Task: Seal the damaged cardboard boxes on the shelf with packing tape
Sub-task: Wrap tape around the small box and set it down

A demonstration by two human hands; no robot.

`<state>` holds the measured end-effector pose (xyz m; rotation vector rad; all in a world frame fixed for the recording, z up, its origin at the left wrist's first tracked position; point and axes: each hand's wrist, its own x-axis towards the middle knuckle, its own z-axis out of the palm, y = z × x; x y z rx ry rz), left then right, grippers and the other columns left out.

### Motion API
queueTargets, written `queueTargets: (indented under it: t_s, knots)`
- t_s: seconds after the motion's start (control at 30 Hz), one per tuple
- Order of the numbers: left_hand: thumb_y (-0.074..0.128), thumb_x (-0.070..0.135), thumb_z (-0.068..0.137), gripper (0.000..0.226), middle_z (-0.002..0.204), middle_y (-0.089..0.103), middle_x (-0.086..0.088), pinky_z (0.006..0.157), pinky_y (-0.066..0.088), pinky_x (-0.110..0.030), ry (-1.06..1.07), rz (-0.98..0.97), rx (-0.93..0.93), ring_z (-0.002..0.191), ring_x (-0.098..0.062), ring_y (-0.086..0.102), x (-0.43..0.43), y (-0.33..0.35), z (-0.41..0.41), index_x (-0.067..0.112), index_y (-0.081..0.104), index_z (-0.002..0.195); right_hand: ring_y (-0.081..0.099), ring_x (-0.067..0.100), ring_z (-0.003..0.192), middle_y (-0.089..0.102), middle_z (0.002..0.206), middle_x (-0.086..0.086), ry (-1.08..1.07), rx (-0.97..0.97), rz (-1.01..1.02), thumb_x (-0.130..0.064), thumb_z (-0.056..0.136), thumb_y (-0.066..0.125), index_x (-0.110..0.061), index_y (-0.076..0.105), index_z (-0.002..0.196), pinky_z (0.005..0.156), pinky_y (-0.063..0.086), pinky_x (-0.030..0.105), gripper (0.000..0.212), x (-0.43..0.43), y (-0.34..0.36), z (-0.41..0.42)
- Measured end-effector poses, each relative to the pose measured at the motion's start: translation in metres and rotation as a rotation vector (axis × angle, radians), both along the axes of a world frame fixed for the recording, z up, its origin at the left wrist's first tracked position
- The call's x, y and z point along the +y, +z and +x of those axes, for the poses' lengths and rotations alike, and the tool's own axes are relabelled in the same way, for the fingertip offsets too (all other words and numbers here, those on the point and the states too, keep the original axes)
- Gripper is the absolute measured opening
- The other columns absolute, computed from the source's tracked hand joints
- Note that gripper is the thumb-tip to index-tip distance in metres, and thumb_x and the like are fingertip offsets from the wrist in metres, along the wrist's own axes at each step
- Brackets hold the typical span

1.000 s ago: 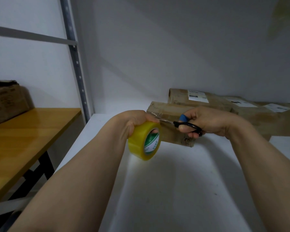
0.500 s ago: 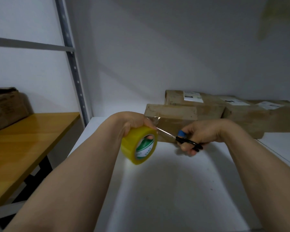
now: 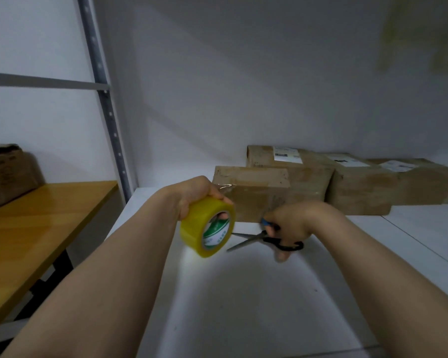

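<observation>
Head view: left hand [image 3: 192, 196] gripping tape roll [image 3: 201, 228]; right hand [image 3: 294, 222] holding scissors [image 3: 263, 237], blades gaping toward roll. Nearest box [image 3: 254, 195] lying just beyond both hands on shelf [image 3: 243, 306], long axis left-right.

- My left hand [image 3: 192, 196] grips the yellow tape roll [image 3: 195, 228] above the white shelf [image 3: 243, 306], one fingertip inside the core.
- My right hand [image 3: 294, 222] holds the scissors [image 3: 264, 239], blades parted and pointing towards the roll.
- The nearest cardboard box [image 3: 251, 192] lies just behind both hands, with crinkled clear tape at its front-left upper corner.
</observation>
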<state>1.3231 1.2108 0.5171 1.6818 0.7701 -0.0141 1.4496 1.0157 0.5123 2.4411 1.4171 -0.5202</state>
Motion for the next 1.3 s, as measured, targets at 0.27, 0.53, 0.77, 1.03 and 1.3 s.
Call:
queueTargets:
  t_s: [0.27,0.53,0.77,1.03,1.3]
  knots:
    - [0.089,0.034,0.032,0.085,0.121,0.069,-0.023,0.102,0.051,-0.053,-0.004,-0.04,-0.062,0.118,-0.04,0.064,-0.006,0.0,-0.009,0.011,0.077,0.113,0.065,0.018,0.085,0.064,0.111,0.003,-0.06,-0.008,0.019,-0.02,0.086,0.079,-0.022,0.066,0.119,0.08,0.059,0.032,0.035,0.01,0.026,-0.021]
    - [0.079,0.025,0.072,0.047,0.116,0.072,-0.021,0.1,0.053,-0.05,0.036,-0.02,-0.047,0.105,-0.036,0.067,-0.012,0.002,-0.01,0.01,0.074,0.117,0.056,0.019,0.096,0.061,0.104,0.0,0.116,-0.187,0.925,-0.031,0.097,0.061,-0.022,0.063,0.105,0.073,0.042,0.033,0.013,0.04,0.039,-0.022]
    - [0.078,0.023,0.081,0.043,0.104,0.073,-0.018,0.088,0.057,-0.045,0.04,-0.004,-0.05,0.094,-0.033,0.068,-0.014,0.003,-0.01,0.007,0.07,0.12,0.059,0.025,0.106,0.065,0.113,0.005,0.059,-0.039,0.882,-0.034,0.098,0.06,-0.021,0.06,0.133,0.085,0.045,0.036,0.037,0.078,0.003,-0.015]
    - [0.089,0.021,0.069,0.043,0.103,0.075,-0.019,0.1,0.052,-0.052,-0.048,0.034,0.042,0.099,-0.036,0.07,-0.005,0.005,-0.006,0.007,0.076,0.108,0.05,0.03,0.129,0.056,0.144,0.007,0.006,-0.057,0.874,-0.035,0.093,0.066,-0.028,0.058,0.14,0.111,0.039,0.046,0.048,0.083,-0.008,0.002]
    - [0.077,0.019,0.068,0.036,0.097,0.073,-0.02,0.085,0.058,-0.044,-0.091,-0.058,-0.092,0.087,-0.033,0.069,-0.001,0.003,-0.029,0.006,0.078,0.102,0.058,0.026,0.118,0.065,0.132,0.003,0.047,-0.115,0.965,-0.043,0.097,0.061,-0.027,0.064,0.133,0.1,0.042,0.038,0.04,0.089,-0.015,0.006]
